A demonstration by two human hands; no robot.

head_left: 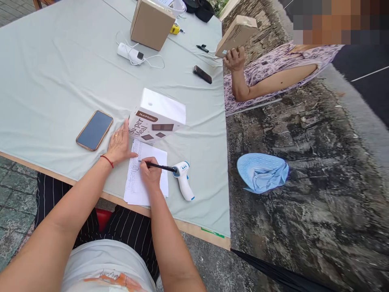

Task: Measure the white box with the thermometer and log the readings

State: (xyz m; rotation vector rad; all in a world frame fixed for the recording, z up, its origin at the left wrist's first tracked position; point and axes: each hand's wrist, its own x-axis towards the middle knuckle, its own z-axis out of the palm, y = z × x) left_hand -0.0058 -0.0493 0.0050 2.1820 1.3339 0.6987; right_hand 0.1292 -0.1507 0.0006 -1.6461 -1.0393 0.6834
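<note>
A black pen (161, 166) is gripped in my right hand (151, 172), its tip on the written part of a stack of paper sheets (154, 154). My left hand (120, 146) lies with fingers stretched out, its thumb on the sheets' left edge and its fingertips beside a white "Su-per Meal" box (164, 106). Just right of the sheets lies a white and blue infrared thermometer (183, 180); the pen's far end overlaps it in view. A smartphone (95, 130) with a dark screen lies left of my left hand.
Farther back are a cardboard box (152, 24), a white device with a cable (130, 53), a dark oblong object (202, 74) and a black marker (202, 48). At the right, another person's hand (235, 59) holds a cardboard package (238, 34). A blue hat (263, 172) lies on stone.
</note>
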